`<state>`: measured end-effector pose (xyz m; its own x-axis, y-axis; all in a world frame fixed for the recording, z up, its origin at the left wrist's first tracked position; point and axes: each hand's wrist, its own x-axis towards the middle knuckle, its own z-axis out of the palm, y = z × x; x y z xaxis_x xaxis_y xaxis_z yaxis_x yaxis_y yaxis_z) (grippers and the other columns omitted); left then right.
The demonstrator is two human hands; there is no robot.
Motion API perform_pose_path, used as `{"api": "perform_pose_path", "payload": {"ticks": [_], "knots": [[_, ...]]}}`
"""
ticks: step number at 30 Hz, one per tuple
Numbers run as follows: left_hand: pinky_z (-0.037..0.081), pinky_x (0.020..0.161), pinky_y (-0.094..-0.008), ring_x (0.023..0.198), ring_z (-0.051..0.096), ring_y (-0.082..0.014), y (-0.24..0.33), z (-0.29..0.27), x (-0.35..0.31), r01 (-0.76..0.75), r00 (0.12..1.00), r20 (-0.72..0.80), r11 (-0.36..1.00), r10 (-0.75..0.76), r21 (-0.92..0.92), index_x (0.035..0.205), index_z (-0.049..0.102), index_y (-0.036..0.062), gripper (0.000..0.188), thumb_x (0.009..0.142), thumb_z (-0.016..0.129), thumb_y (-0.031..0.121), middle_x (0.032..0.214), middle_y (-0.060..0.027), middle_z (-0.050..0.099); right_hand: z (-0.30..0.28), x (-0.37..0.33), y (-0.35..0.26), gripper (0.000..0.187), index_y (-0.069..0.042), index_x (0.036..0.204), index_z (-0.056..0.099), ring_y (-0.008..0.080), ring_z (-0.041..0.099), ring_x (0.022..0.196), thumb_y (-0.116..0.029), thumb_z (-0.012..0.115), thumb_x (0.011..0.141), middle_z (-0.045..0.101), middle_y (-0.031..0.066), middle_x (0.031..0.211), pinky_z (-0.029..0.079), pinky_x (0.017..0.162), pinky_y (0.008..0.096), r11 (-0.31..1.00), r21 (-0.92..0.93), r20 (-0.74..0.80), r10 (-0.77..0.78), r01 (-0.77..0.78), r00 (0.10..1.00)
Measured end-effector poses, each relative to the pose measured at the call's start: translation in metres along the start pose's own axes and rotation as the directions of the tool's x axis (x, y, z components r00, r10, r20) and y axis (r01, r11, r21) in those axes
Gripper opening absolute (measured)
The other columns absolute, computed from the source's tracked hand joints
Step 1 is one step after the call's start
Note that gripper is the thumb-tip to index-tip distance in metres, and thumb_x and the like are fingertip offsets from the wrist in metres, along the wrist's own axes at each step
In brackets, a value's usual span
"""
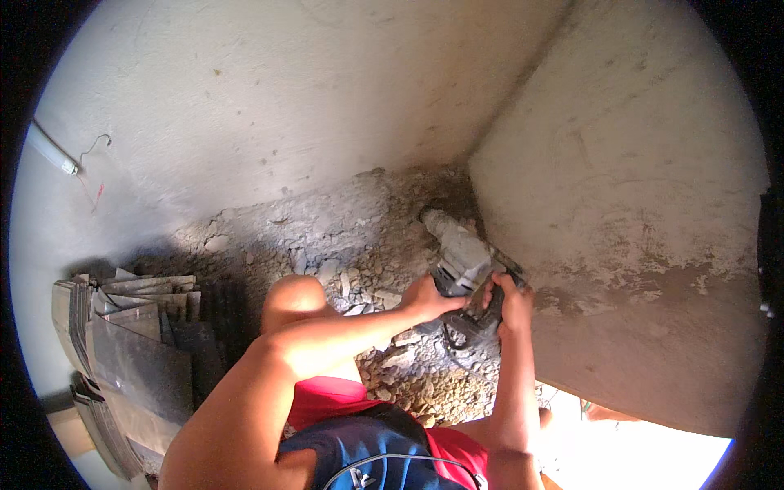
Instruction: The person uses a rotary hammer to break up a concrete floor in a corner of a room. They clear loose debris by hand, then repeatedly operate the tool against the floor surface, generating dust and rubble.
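Power tool point(464, 255) lay between your left grip point(430, 300), clasping its left side nearer the nose point(438, 220), and your right grip point(514, 306), wrapped around the rear handle point(492, 313); its long axis ran forward-left from both, toward rubble point(371, 261).

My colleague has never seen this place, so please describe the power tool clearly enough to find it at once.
Find the corner where two walls meet, then the rubble below it. There, the left hand and right hand hold a dusty grey electric hammer, the only power tool in view.
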<state>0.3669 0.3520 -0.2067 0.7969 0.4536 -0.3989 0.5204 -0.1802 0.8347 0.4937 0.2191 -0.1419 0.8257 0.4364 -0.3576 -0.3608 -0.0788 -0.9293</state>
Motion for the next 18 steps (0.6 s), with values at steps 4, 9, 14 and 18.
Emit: {"api": "perform_pose_path", "payload": {"ticks": [4,9,14,18], "knots": [[0.055,0.085,-0.0395,0.094,0.074,-0.0295,-0.032,0.011,0.040,-0.025,0.997,-0.070,0.999,0.022,-0.040,0.112,0.074,0.0062,0.069,0.068,0.087,0.057,0.102,-0.0160,0.077,0.019,0.022,0.000,0.011,0.002,0.083,0.065,0.0215,0.060,0.055,-0.007,0.065,0.087,0.064,0.0110,0.071,0.047,0.049,0.0368,0.999,-0.048,-0.045,0.003,-0.005,0.999],[0.054,0.088,-0.0369,0.100,0.073,-0.0231,-0.040,0.010,0.047,-0.164,0.985,-0.086,0.969,0.151,-0.184,0.114,0.074,0.0086,0.056,0.075,0.087,0.047,0.108,-0.0105,0.077,0.033,0.031,-0.003,0.021,0.004,0.073,0.065,0.0212,0.061,0.052,-0.011,0.068,0.087,0.066,0.0121,0.066,0.047,0.048,0.0371,0.986,-0.163,-0.009,0.032,-0.033,0.999],[0.054,0.083,-0.0345,0.093,0.071,-0.0182,-0.022,-0.001,0.065,-0.333,0.943,-0.193,0.809,0.273,-0.485,0.111,0.075,0.0112,0.044,0.081,0.084,0.041,0.101,-0.0084,0.077,0.070,0.061,-0.056,0.031,0.006,0.062,0.063,0.0209,0.060,0.048,-0.013,0.067,0.086,0.063,0.0119,0.058,0.046,0.047,0.0377,0.887,-0.436,0.161,-0.092,0.155,0.983],[0.053,0.075,-0.0318,0.081,0.068,-0.0110,0.015,-0.025,0.074,-0.134,0.987,-0.146,0.826,0.063,-0.547,0.102,0.078,0.0094,0.038,0.083,0.085,0.042,0.088,-0.0020,0.076,0.100,0.080,-0.095,0.030,0.007,0.065,0.064,0.0213,0.061,0.048,-0.015,0.068,0.085,0.064,0.0120,0.059,0.047,0.046,0.0374,0.870,-0.479,0.194,-0.027,0.118,0.981]]}}
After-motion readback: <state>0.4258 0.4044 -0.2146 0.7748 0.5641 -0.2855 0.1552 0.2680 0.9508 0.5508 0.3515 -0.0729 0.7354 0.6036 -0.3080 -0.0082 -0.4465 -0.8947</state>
